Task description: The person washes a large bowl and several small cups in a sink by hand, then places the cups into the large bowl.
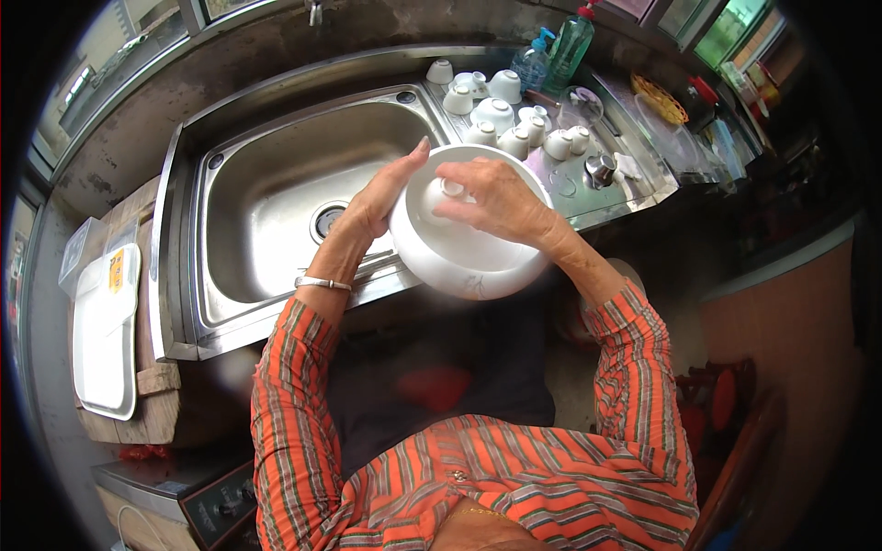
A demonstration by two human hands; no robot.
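A large white ceramic bowl (472,272) is held in front of my body, over the front edge of the sink. My left hand (386,189) grips it from the left side, thumb up along the rim. Inside the bowl, my right hand (496,196) has its fingers around a small white cup (430,198). The cup is bottom up, with its foot ring showing between thumb and fingers. Whether the cup touches the bowl floor cannot be told.
A stainless steel sink (275,179) lies to the left, under a tap (315,14). Several upturned white cups (493,113) stand on the steel drainboard (572,193), near a green pump bottle (570,52) and a blue one (530,65). White trays (103,344) rest on wood at far left.
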